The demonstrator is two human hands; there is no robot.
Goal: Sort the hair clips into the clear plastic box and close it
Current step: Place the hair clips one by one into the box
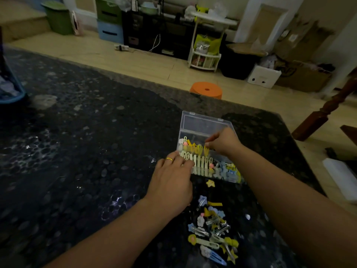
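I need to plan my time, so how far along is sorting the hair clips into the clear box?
Partly done. The clear plastic box already holds rows of pale, yellow and blue clips. Right now the right hand is setting a yellow clip among them, while the left hand rests at the box's near left corner. Left to do: the loose pile of clips on the table, a single star clip, and closing the open lid.

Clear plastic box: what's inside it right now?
The clear plastic box holds rows of white and yellow clips and blue ones; the right hand and left hand cover parts.
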